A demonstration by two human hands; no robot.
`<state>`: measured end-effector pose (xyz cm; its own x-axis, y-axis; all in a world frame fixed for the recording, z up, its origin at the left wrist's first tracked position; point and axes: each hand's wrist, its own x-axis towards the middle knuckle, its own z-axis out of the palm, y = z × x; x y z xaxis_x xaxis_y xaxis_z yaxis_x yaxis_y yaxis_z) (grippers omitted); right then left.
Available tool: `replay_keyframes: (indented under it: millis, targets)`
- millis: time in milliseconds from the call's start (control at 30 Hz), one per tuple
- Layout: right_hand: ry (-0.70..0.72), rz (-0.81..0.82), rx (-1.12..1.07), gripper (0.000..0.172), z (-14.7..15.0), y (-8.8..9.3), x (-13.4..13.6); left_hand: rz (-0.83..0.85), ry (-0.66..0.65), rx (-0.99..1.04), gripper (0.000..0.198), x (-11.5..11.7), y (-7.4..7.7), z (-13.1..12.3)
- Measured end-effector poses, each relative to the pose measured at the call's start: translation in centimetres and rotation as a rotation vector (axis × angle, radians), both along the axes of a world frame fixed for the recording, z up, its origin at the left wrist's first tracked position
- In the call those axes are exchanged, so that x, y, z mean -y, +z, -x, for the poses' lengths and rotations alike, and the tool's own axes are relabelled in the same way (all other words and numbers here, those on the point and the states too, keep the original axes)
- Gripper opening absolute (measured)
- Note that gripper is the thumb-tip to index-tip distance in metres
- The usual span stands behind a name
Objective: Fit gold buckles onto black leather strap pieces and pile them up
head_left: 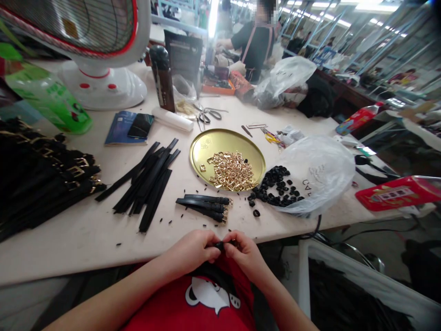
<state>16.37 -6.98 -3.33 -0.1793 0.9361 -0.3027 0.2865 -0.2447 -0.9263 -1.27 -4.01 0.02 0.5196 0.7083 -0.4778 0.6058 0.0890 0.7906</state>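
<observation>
My left hand (193, 250) and my right hand (243, 253) meet just below the table's front edge, fingers closed together on a small black piece (220, 245), probably a strap end. Just beyond them lie a few finished black straps with gold buckles (205, 207). A round gold tray (206, 145) holds a heap of gold buckles (230, 171). To its left lies a bundle of plain black straps (146, 184). Small black loops (275, 186) spill from a clear plastic bag (317, 172) on the right.
A big pile of buckled black straps (37, 174) fills the left. At the back stand a white fan (99, 59), a green bottle (48, 96), a phone on a blue booklet (129, 128), scissors (206, 112) and a dark flask (161, 78). Another person (257, 39) works at the far end.
</observation>
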Motion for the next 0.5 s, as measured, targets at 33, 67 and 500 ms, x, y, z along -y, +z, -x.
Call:
replay_keyframes:
  millis: [33,67,500]
  targets:
    - [-0.012,0.032,-0.017,0.007,0.0,0.0,0.1,-0.015,-0.011,-0.01,0.021,0.0,0.1,-0.1]
    - [-0.027,0.053,-0.022,0.007,0.0,0.1,0.2,-0.017,-0.016,-0.013,0.022,0.1,0.1,-0.1]
    - [-0.231,0.162,-0.123,0.021,1.2,0.5,0.6,-0.095,0.096,0.025,0.031,0.6,-1.1,-0.4]
